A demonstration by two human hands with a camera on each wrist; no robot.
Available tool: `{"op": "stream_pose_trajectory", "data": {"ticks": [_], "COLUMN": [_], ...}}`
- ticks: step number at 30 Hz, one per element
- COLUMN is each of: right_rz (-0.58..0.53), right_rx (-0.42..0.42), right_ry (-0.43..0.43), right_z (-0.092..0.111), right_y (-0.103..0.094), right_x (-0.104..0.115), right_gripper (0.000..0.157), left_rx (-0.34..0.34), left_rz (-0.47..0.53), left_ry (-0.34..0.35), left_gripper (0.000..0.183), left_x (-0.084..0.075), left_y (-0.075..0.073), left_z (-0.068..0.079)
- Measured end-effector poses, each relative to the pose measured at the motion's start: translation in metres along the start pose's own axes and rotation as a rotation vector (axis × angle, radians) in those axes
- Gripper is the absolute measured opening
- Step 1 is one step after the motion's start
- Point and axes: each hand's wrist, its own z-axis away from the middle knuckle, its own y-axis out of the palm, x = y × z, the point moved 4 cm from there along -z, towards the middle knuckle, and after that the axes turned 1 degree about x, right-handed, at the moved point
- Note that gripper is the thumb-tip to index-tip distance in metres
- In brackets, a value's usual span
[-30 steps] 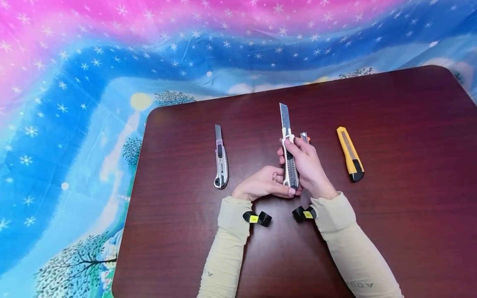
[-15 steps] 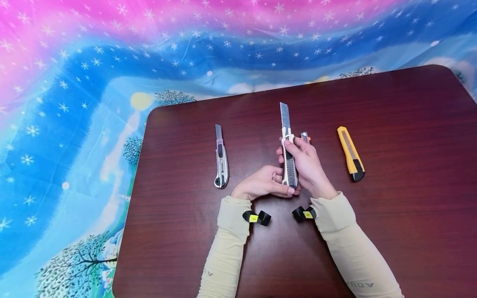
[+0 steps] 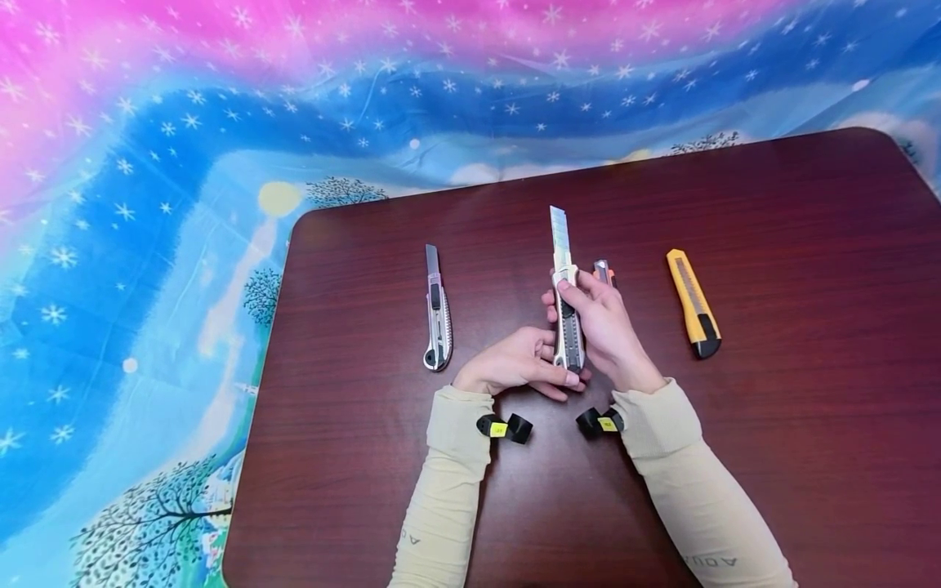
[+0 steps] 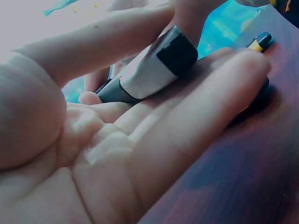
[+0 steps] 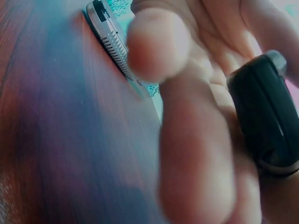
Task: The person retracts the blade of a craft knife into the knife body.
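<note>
A silver-and-black snap-off utility knife [image 3: 569,333] is held up over the middle of the table, its long blade [image 3: 560,233] out and pointing away. My right hand [image 3: 612,327] grips its handle, thumb on the upper part near the slider, fingertips showing at the left side. At the butt end, my left hand [image 3: 518,359] pinches with the thumb in front and fingers behind. The left wrist view shows the knife's black-capped end [image 4: 177,51] between thumb and fingers, the lower fingers [image 4: 196,116] stretched out. In the right wrist view, the dark end of the handle [image 5: 266,112] shows beside the palm.
On the dark red wooden table [image 3: 353,482], a silver utility knife [image 3: 437,314] lies left with its blade out. A yellow one [image 3: 693,306] lies right. Another cutter with orange parts [image 3: 605,272] is partly hidden behind my right hand. A patterned cloth [image 3: 412,98] surrounds the table.
The held knife tilts slightly and shifts a little left, and its blade now catches the light so the segments show. My left lower fingers have spread out below the butt.
</note>
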Motion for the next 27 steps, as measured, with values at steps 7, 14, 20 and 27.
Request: {"op": "stream_pose_trajectory", "data": {"ticks": [7, 14, 20, 27], "right_rz": [-0.026, -0.028, -0.023, -0.003], "right_rx": [0.008, 0.013, 0.020, 0.041], "right_ry": [0.000, -0.015, -0.019, -0.026], "right_z": [0.0007, 0.0011, 0.0007, 0.0008], "right_y": [-0.0007, -0.0010, -0.0008, 0.0001], "right_x": [0.0009, 0.0017, 0.0019, 0.0024], "right_gripper": [0.022, 0.022, 0.020, 0.019], "left_rx": [0.013, 0.019, 0.011, -0.004], "left_rz": [0.008, -0.005, 0.010, 0.007], "left_ry": [0.000, 0.013, 0.026, 0.044], "left_gripper": [0.034, 0.036, 0.034, 0.033], "left_x": [-0.0008, -0.0021, -0.0013, -0.0021], "left_y": [0.0008, 0.0016, 0.0009, 0.0000], "left_z": [0.0011, 0.0005, -0.0001, 0.0007]}}
